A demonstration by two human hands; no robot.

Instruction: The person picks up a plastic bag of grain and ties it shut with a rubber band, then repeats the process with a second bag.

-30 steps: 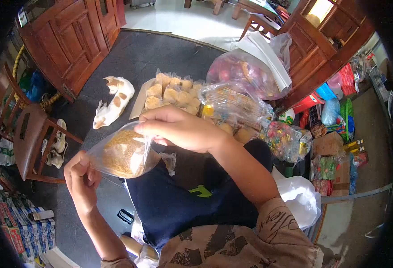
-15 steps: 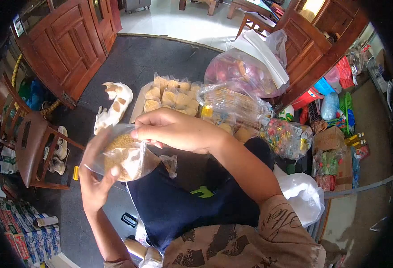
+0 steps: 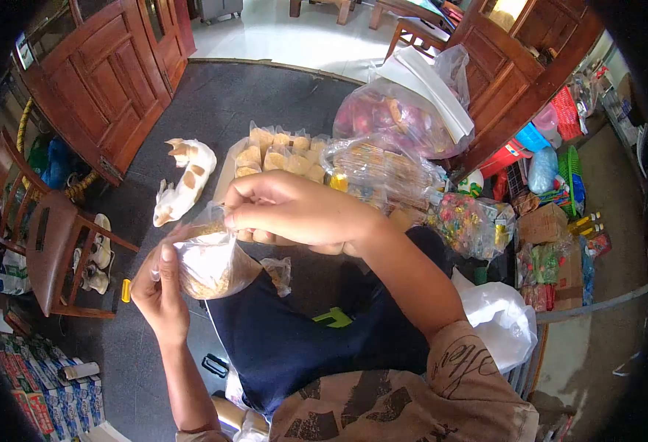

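A clear plastic bag (image 3: 210,274) holding tan, grainy stuff hangs between my two hands, above my left knee. My left hand (image 3: 163,283) grips its side, thumb up along the film and the fingers behind it. At the bag's upper edge my right hand (image 3: 287,210) pinches the plastic between thumb and forefinger. Just past my right hand, several filled bags of the same tan stuff (image 3: 280,158) stand in rows on the floor. The contents' exact kind is too blurred to tell.
A white and brown cat (image 3: 191,180) lies on the dark floor ahead. Wrapped bundles of sticks (image 3: 387,173), a large bag of colourful items (image 3: 401,121) and a bag of small bright pieces (image 3: 460,221) lie to the right. A brown chair (image 3: 58,239) stands at left.
My left hand has closed in on the bag's side and its thumb has swung upward. The bag's top is drawn narrower. My right hand keeps its pinch nearly in place.
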